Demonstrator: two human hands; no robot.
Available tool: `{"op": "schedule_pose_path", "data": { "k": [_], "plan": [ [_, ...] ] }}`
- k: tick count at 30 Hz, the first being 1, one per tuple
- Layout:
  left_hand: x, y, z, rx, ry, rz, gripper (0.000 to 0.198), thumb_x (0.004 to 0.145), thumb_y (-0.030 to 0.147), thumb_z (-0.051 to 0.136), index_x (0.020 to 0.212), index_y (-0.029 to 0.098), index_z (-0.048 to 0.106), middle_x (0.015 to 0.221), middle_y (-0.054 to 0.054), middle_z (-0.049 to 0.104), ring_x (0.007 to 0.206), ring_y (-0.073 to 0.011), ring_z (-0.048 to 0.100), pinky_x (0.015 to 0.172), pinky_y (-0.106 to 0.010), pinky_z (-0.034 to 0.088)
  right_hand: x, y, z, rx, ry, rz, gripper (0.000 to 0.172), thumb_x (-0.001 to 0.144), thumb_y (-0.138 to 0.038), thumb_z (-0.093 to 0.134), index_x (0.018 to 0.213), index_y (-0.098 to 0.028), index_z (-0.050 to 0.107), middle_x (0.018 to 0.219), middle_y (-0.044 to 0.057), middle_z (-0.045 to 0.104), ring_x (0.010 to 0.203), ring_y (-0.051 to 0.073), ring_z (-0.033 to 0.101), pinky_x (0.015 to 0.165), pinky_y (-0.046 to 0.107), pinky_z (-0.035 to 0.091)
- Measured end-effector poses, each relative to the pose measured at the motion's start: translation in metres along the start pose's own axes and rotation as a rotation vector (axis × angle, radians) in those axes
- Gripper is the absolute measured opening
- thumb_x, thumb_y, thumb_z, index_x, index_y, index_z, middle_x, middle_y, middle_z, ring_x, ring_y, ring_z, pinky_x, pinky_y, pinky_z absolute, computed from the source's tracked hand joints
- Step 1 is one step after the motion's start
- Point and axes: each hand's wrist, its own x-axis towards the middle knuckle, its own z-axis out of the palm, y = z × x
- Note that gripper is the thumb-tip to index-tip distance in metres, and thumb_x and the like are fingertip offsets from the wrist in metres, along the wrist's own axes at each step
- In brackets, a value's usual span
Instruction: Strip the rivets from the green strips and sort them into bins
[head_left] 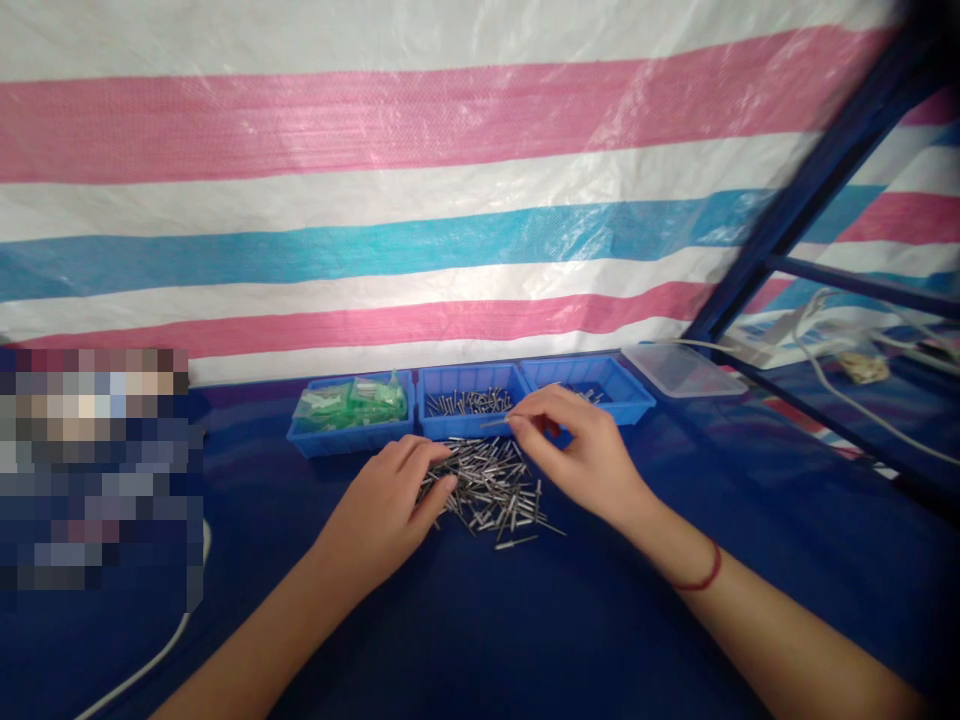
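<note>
A loose pile of silver pop rivets (495, 490) lies on the dark blue table. My left hand (394, 500) rests at the pile's left side, thumb and forefinger apart, fingertips touching the rivets. Above the pile's right edge, my right hand (581, 450) pinches a single pop rivet (495, 422) between thumb and forefinger, its thin end pointing left. Just behind is the middle blue bin (469, 378), holding more rivets (472, 402). Part of the right blue bin (630, 385), with a few rivets in it, is hidden by my right hand.
The left blue bin (352, 438) holds green plastic packets (352, 402). A clear plastic lid (682, 368) lies right of the bins. A blue metal frame (795, 200) stands at right, and a white cable (169, 645) runs at left. Striped sheeting (375, 240) hangs behind.
</note>
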Motion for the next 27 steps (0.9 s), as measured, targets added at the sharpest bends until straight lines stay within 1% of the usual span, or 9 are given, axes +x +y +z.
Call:
{"op": "schedule_pose_path", "data": {
  "k": [5, 9, 12, 14, 16, 20, 22, 25, 27],
  "plan": [
    [-0.002, -0.006, -0.016, 0.157, -0.192, -0.072, 0.032, 0.094, 0.036, 0.039, 0.111, 0.019, 0.06, 0.109, -0.008, 0.059, 0.098, -0.0235, 0.058, 0.089, -0.037, 0.044, 0.015, 0.047, -0.041, -0.398, 0.221, 0.089, 0.012, 0.082, -0.023, 0.054, 0.078, -0.018, 0.064, 0.07, 0.003, 0.06, 0.062, 0.015, 0.053, 0.064, 0.03, 0.043],
    [-0.008, -0.008, -0.032, 0.156, -0.343, -0.253, 0.048, 0.086, 0.05, 0.048, 0.124, 0.02, 0.054, 0.122, -0.01, 0.053, 0.097, -0.027, 0.062, 0.086, -0.039, 0.047, 0.015, 0.08, -0.053, -0.599, 0.266, 0.186, 0.023, 0.081, -0.03, 0.053, 0.095, -0.016, 0.065, 0.085, 0.009, 0.062, 0.068, 0.02, 0.055, 0.071, 0.035, 0.045],
    [-0.012, -0.01, -0.04, 0.178, -0.436, -0.383, 0.074, 0.077, 0.057, 0.057, 0.138, 0.017, 0.042, 0.135, -0.016, 0.044, 0.101, -0.0334, 0.06, 0.085, -0.042, 0.048, 0.014, 0.082, -0.048, -0.595, 0.279, 0.185, 0.035, 0.081, -0.034, 0.054, 0.109, -0.014, 0.061, 0.095, 0.013, 0.062, 0.074, 0.022, 0.056, 0.074, 0.037, 0.046],
    [-0.012, -0.011, -0.041, 0.189, -0.48, -0.423, 0.081, 0.075, 0.053, 0.061, 0.141, 0.012, 0.037, 0.137, -0.019, 0.04, 0.104, -0.0355, 0.059, 0.087, -0.042, 0.047, 0.014, 0.07, -0.041, -0.554, 0.262, 0.153, 0.034, 0.082, -0.033, 0.054, 0.109, -0.014, 0.06, 0.095, 0.012, 0.063, 0.075, 0.022, 0.057, 0.075, 0.036, 0.046],
    [-0.012, -0.011, -0.039, 0.192, -0.498, -0.418, 0.078, 0.075, 0.047, 0.062, 0.14, 0.01, 0.038, 0.135, -0.02, 0.042, 0.105, -0.0355, 0.059, 0.089, -0.043, 0.046, 0.014, 0.053, -0.034, -0.486, 0.177, 0.099, 0.026, 0.084, -0.031, 0.053, 0.103, -0.016, 0.062, 0.09, 0.009, 0.063, 0.073, 0.02, 0.057, 0.073, 0.033, 0.046],
    [-0.012, -0.014, -0.029, 0.128, -0.475, -0.338, 0.058, 0.077, 0.037, 0.061, 0.13, 0.015, 0.051, 0.119, -0.014, 0.055, 0.095, -0.0302, 0.063, 0.085, -0.039, 0.047, 0.008, 0.016, -0.025, -0.304, -0.29, -0.002, 0.02, 0.087, -0.029, 0.05, 0.078, -0.018, 0.064, 0.072, 0.002, 0.062, 0.063, 0.015, 0.057, 0.063, 0.028, 0.042],
    [-0.012, -0.015, -0.024, 0.085, -0.428, -0.289, 0.049, 0.079, 0.033, 0.059, 0.125, 0.018, 0.056, 0.111, -0.011, 0.058, 0.09, -0.027, 0.064, 0.081, -0.036, 0.047, 0.002, 0.006, -0.023, -0.301, -0.463, -0.003, 0.021, 0.084, -0.038, 0.056, 0.082, -0.019, 0.066, 0.069, 0.001, 0.062, 0.06, 0.015, 0.056, 0.058, 0.027, 0.039],
    [-0.012, -0.017, -0.019, 0.047, -0.362, -0.253, 0.04, 0.08, 0.03, 0.059, 0.119, 0.02, 0.06, 0.106, -0.009, 0.061, 0.088, -0.0251, 0.064, 0.079, -0.034, 0.048, -0.008, 0.002, -0.021, -0.317, -0.604, 0.02, 0.048, 0.07, -0.054, 0.068, 0.105, -0.02, 0.065, 0.084, 0.006, 0.066, 0.07, 0.02, 0.061, 0.062, 0.03, 0.042],
    [-0.01, -0.017, -0.016, 0.028, -0.334, -0.251, 0.037, 0.081, 0.029, 0.059, 0.116, 0.019, 0.062, 0.106, -0.009, 0.062, 0.087, -0.0241, 0.064, 0.078, -0.033, 0.048, -0.014, 0.004, -0.019, -0.302, -0.66, 0.042, 0.067, 0.062, -0.055, 0.074, 0.117, -0.019, 0.06, 0.1, 0.01, 0.065, 0.082, 0.025, 0.063, 0.069, 0.033, 0.044]
  ]
}}
